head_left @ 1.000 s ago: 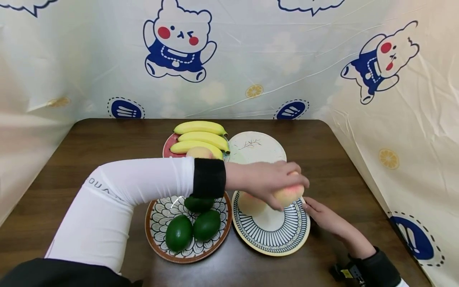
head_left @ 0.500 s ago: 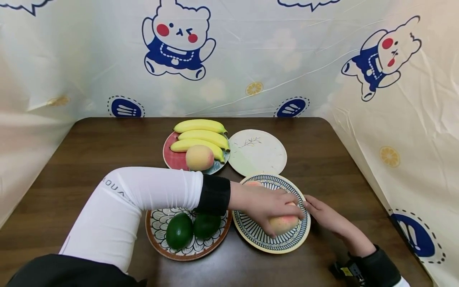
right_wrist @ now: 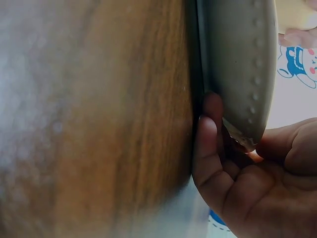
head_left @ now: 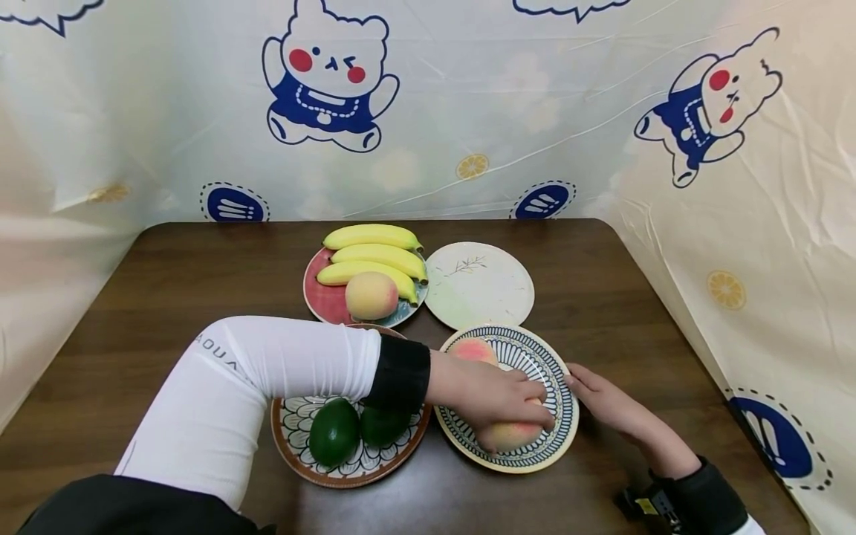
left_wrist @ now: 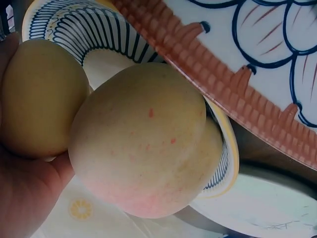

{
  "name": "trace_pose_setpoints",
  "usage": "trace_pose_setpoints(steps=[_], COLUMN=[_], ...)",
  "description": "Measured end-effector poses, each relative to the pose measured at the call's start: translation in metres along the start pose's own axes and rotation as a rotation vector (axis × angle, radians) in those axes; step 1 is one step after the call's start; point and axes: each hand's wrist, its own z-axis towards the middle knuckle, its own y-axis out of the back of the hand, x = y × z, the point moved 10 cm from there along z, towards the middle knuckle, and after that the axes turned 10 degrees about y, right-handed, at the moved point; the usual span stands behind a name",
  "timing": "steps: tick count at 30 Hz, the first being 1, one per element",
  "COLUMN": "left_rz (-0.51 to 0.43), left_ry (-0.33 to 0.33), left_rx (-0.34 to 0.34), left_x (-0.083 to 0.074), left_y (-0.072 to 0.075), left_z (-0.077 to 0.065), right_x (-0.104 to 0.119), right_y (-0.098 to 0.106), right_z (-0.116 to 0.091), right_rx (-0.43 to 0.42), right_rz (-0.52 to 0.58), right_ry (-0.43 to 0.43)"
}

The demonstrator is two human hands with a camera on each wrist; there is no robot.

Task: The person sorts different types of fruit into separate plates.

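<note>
My left hand [head_left: 493, 397] grips a peach [head_left: 513, 436] low over the near part of a blue-and-white patterned plate [head_left: 560, 427] with a yellow rim. Another peach [head_left: 473, 349] rests at that plate's far left side, partly behind the hand. In the left wrist view the gripped peach [left_wrist: 42, 99] lies against the palm, and a large peach [left_wrist: 141, 144] fills the middle. My right hand [head_left: 605, 397] pinches the plate's right edge. Seen from the right wrist, its thumb is at the rim and its fingers [right_wrist: 208, 144] curl under the plate's underside [right_wrist: 240, 59].
Left of it, a brown-rimmed flower plate [head_left: 287, 446] carries green avocados [head_left: 334, 432], partly covered by my left sleeve. Farther back stand a pink-and-blue plate [head_left: 324, 297] with bananas [head_left: 377, 258] and a peach [head_left: 371, 296], and a white plate [head_left: 480, 286].
My left hand has brought its peach nearer to me and slightly left, down over the patterned plate. The arm uncovers the back plates. My right hand keeps its place at the rim.
</note>
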Motion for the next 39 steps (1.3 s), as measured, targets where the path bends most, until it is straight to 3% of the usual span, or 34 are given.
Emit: trace_pose_setpoints(steps=[13,20,25,29,33,35,39], left_rz=[0.070,0.068,0.074,0.012,-0.032,-0.028,-0.059], left_ry=[-0.035,-0.042,-0.024,0.009,0.051,0.089,0.258], left_rx=[0.037,0.003,0.019,0.030,-0.071,-0.162,-0.281], left_x=[-0.007,-0.005,-0.002,0.004,0.020,0.033,0.078], left_y=[-0.014,-0.010,-0.004,0.024,0.074,0.098,0.129], left_z=[-0.003,-0.002,0.000,-0.005,-0.021,-0.032,-0.066], right_x=[-0.002,-0.003,-0.001,0.001,0.002,0.001,-0.002], right_y=[-0.003,-0.003,-0.002,-0.002,-0.002,-0.002,-0.002], right_z=[-0.001,-0.001,-0.001,0.000,0.001,0.001,0.000], right_rx=[0.008,0.007,0.014,0.023,0.020,0.014,-0.004], right_rz=[0.010,0.018,0.012,0.008,0.028,0.036,0.030], right_ry=[-0.018,-0.026,-0.006,0.029,0.036,0.021,-0.018])
